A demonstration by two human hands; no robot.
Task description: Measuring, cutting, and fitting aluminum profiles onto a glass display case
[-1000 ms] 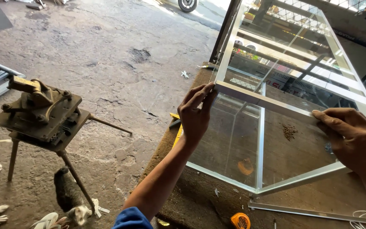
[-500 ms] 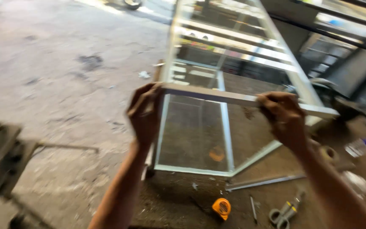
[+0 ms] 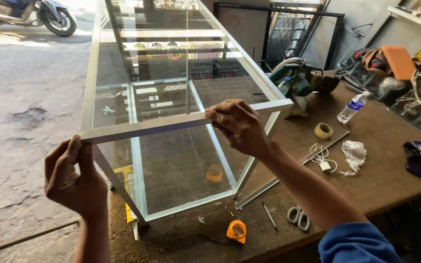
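Observation:
A long glass display case with an aluminium frame (image 3: 137, 127) stands on a brown workbench (image 3: 381, 170) and stretches away from me. My left hand (image 3: 71, 180) grips the near left top corner of the frame. My right hand (image 3: 239, 125) is closed over the near top rail, right of its middle. Both hands hold the same silver rail across the case's near end.
An orange tape measure (image 3: 237, 230), scissors (image 3: 298, 217), a pencil, a tape roll (image 3: 323, 130), a water bottle (image 3: 351, 107), a white cable and crumpled plastic lie on the bench. A green power saw (image 3: 298, 80) sits behind. A motorbike (image 3: 35, 14) is parked on the concrete at far left.
My view swung right, away from the metal stand on the floor. My right hand slid left along the near rail and my left hand shifted to the frame's left corner.

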